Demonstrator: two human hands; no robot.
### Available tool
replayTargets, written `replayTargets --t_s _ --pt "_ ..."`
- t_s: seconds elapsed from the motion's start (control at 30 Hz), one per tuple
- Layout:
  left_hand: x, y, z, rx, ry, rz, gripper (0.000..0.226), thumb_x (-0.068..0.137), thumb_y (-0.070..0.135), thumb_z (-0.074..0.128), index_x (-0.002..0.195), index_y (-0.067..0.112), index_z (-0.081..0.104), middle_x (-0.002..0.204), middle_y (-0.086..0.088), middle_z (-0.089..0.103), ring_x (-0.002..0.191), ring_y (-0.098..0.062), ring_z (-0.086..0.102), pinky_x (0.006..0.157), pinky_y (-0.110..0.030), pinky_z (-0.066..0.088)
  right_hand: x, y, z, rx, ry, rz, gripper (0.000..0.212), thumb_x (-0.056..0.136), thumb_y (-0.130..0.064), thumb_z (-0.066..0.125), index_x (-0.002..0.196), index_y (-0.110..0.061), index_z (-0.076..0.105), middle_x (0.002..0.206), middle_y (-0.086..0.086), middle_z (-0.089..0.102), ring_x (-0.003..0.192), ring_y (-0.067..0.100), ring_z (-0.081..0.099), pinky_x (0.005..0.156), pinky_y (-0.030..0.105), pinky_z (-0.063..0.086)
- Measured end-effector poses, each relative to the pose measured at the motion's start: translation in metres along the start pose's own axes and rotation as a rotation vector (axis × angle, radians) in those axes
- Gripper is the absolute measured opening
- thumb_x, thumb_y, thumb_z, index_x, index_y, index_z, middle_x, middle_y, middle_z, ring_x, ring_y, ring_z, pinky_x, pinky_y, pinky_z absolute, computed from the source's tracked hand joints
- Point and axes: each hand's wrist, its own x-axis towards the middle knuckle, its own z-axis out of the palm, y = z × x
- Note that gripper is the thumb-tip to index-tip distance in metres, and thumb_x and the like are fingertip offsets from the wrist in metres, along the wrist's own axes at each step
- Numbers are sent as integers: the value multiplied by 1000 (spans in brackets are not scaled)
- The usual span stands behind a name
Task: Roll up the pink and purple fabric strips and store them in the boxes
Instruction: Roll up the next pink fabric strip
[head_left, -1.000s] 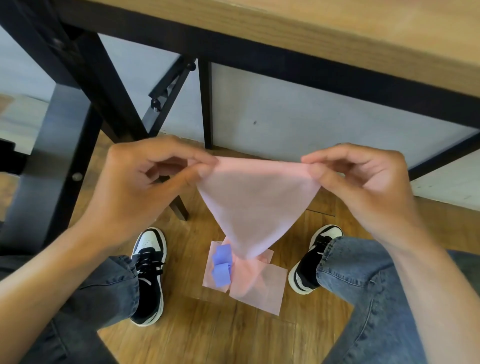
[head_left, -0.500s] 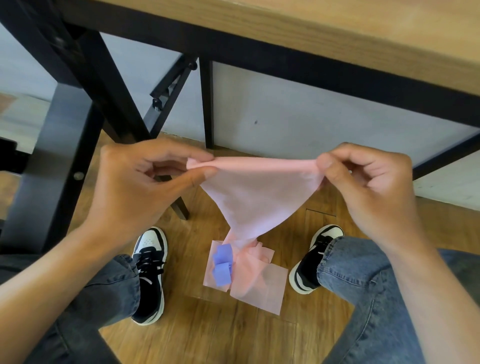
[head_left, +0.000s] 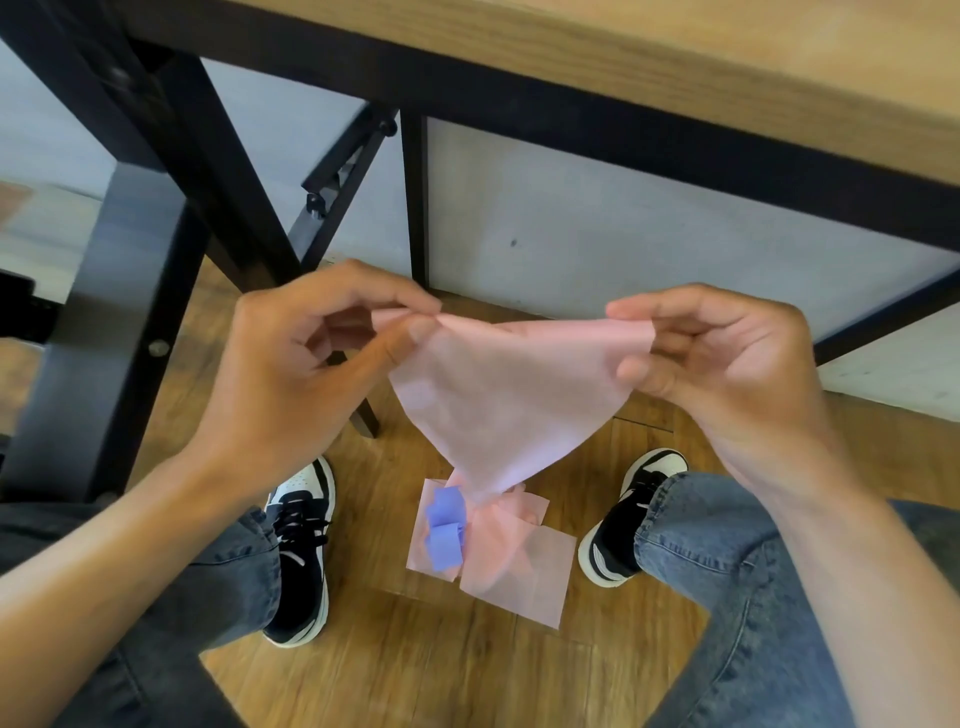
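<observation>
The left hand (head_left: 291, 374) is raised above the left knee, thumb and forefinger pinching the left end of the pink fabric strip (head_left: 509, 395). The strip spans the gap between both hands, its top edge level, its body narrowing to a point that hangs down to the wooden floor (head_left: 415, 670). The right hand (head_left: 727, 364) pinches the right end, fingers curled around the edge. On the floor, between the two shoes (head_left: 301, 561), more pink fabric (head_left: 530, 577) lies loosely piled, with a purple fabric strip (head_left: 445, 530) resting on its left part. The bench (head_left: 727, 57) edge runs overhead.
</observation>
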Motion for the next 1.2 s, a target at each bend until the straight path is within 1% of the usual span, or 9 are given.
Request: replayTargets --t_s 0.2,0.27,0.37,0.53,0.7,0.87,0.97,1.1,1.2 --pt "1 -3 -4 -11 -65 16 21 85 20 72 106 24 69 104 5 73 96 -12 73 78 -17 57 -2 6 -6 -301 17 -90 14 84 -8 80 91 -19 76 93 0 75 96 23 71 76 36 61" --pt "1 -3 -5 -2 -88 29 27 82 18 76 108 21 70 105 3 73 97 -12 73 78 -17 58 -1 6 -6 -258 -1 -93 13 86 -6 77 91 -17 75 95 0 73 99 22 69 76 31 59" --pt "1 -5 -5 32 -98 46 31 81 16 78 110 16 70 106 1 73 97 -11 73 79 -18 58 -1 5 -3 -132 1 -62 15 85 -9 75 95 -20 75 88 -2 75 86 17 71 74 26 57" --pt "0 -7 -3 153 -60 45 16 89 23 72 105 21 70 102 11 71 93 -4 71 78 -15 56 -3 6 -2 -169 -63 -75 24 91 -2 70 105 -20 78 78 -1 68 76 15 63 70 23 51" --pt "2 -12 -1 232 -90 89 13 92 25 66 103 18 69 97 10 67 95 -5 65 81 -17 53 -5 2 -1 -288 -74 -80 26 76 -16 84 101 -16 78 88 3 72 85 25 70 71 33 62" --pt "3 -15 -1 266 -136 122 20 91 24 69 110 17 69 95 6 69 92 -4 66 79 -16 53 -4 6 -2 -518 -40 -168 10 86 -20 78 95 -16 79 88 -4 73 86 21 69 67 35 56" --pt "3 -17 -3 272 -184 170 27 91 19 71 117 18 67 98 2 73 94 -3 69 82 -17 56 -2 9 -2 -570 -66 -182 10 91 -21 72 93 -13 77 96 -7 71 96 18 68 70 33 57" --pt "4 -21 -6 312 -250 301 20 96 13 70 115 10 72 107 8 70 99 -5 70 81 -24 58 -4 7 -1 -465 -67 -115 8 92 -19 71 98 -20 77 89 -10 73 92 16 70 69 25 57" --pt "5 -18 -5 267 -276 264 20 93 17 72 112 12 73 104 7 72 98 -3 69 83 -19 56 -4 5 -3 -412 -134 -67 15 90 -21 73 104 -25 78 90 -13 75 89 11 71 68 16 52"
